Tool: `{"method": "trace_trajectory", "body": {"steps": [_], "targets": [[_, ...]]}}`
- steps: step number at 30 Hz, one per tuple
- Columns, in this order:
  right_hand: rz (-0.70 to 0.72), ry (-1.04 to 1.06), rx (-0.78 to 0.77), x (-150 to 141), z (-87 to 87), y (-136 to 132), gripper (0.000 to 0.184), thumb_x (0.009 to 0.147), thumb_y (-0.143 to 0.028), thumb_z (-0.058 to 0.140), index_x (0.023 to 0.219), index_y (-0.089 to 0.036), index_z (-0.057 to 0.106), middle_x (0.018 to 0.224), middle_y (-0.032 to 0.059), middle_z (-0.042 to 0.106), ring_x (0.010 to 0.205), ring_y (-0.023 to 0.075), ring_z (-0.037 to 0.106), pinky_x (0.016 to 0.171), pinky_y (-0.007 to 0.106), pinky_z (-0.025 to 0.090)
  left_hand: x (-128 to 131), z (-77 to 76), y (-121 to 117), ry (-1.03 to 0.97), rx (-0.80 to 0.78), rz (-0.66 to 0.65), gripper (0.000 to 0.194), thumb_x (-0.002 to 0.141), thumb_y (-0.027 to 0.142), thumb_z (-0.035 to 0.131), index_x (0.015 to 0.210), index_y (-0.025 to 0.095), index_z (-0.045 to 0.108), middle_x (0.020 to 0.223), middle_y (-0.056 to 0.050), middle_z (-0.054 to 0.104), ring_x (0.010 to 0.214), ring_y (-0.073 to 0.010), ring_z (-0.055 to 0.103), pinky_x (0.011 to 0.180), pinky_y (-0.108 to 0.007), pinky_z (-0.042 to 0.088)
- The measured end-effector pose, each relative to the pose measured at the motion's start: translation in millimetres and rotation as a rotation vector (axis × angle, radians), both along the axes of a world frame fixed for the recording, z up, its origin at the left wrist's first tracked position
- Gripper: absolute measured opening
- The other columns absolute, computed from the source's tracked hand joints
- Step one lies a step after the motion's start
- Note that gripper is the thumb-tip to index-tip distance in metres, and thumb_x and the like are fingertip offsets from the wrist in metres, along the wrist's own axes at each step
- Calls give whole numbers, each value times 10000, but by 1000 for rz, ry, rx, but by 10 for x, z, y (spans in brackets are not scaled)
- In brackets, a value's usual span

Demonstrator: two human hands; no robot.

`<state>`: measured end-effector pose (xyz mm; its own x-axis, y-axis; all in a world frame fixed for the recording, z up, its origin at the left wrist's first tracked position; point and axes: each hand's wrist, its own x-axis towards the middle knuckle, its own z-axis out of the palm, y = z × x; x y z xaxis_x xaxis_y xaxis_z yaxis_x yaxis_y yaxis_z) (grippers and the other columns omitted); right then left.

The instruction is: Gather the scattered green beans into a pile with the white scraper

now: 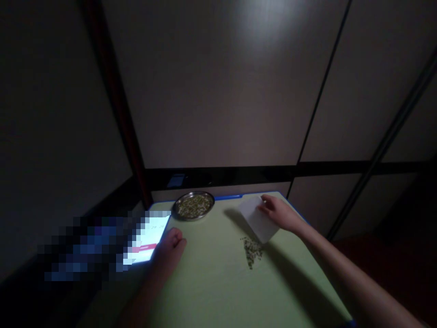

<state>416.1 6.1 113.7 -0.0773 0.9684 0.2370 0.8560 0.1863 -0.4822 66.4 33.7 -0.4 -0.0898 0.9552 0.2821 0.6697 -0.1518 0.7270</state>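
Observation:
My right hand (278,213) pinches a thin white sheet, like card or paper (256,222), by its far right edge. The sheet is tilted above the light green tabletop (208,278). Just below its near corner lies a small loose pile of green and pale seeds or beans (251,252). My left hand (172,246) is at the left of the table, its fingers curled in, with nothing seen in them. Beyond it, a round metal plate (175,213) holds a spread layer of similar green and pale grains.
A lit screen (150,237) with a red band stands beside my left hand, partly blurred out. Tall cabinet panels (218,100) rise behind the table, with a dark ledge (221,177) along them. The table has a blue edge (228,197).

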Motion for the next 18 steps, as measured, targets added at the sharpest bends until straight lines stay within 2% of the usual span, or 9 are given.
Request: {"method": "trace_trajectory", "body": {"steps": [2,4,9,13,18], "targets": [[86,-96,73,-92,53,-24,192,900,-244,497,1011,-174,638,918,93,700,843,202,635,713,260,418,-6,-10,3,-4,-3,-3,125,716,352,446,690,235,413,569,52,423,548,-139,445,544,-256,331],[150,-214,97,-210,28,-60,200,905,-205,477,993,-182,655,930,92,685,857,193,629,738,254,409,-16,-21,5,-13,-5,-14,118,719,346,450,696,235,419,576,51,436,549,-139,448,543,-256,331],[289,-400,8,-400,-192,-172,267,880,-158,474,1006,-211,703,1010,87,688,866,173,652,758,234,411,-36,-31,11,-4,12,-16,113,727,339,453,698,234,421,594,49,446,568,-140,457,552,-254,337],[297,-356,-42,-381,-294,-329,313,855,-165,501,1065,-264,711,967,50,742,928,193,660,769,232,419,-21,-12,3,5,-16,-9,105,722,331,457,708,234,417,598,51,453,568,-138,462,555,-252,339],[228,-213,-90,-290,-322,-588,266,811,-219,544,971,-292,745,908,18,760,889,208,673,753,251,426,20,52,-46,13,-23,-2,109,727,322,457,690,234,405,581,50,432,575,-143,460,556,-249,337]]}}
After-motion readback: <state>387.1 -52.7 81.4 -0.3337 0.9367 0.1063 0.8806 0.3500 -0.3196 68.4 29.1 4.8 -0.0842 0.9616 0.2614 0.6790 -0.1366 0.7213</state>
